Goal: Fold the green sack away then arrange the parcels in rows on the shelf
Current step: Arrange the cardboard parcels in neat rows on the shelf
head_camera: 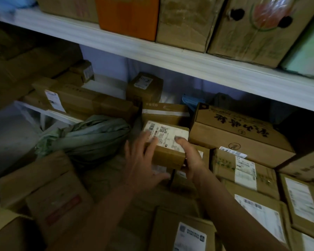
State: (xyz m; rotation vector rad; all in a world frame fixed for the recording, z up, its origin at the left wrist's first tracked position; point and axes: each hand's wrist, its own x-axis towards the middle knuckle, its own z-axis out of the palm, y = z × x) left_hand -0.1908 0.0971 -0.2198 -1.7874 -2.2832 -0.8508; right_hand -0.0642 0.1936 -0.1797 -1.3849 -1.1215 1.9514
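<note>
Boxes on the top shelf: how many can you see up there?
4: a brown box at far left, an orange box, a plain brown box, and a printed box with round holes. More may lie outside the frame.

I'm seeing the green sack (91,136) lying bunched among the parcels. A small labelled parcel (166,144) is sitting label-up just right of it.
</note>
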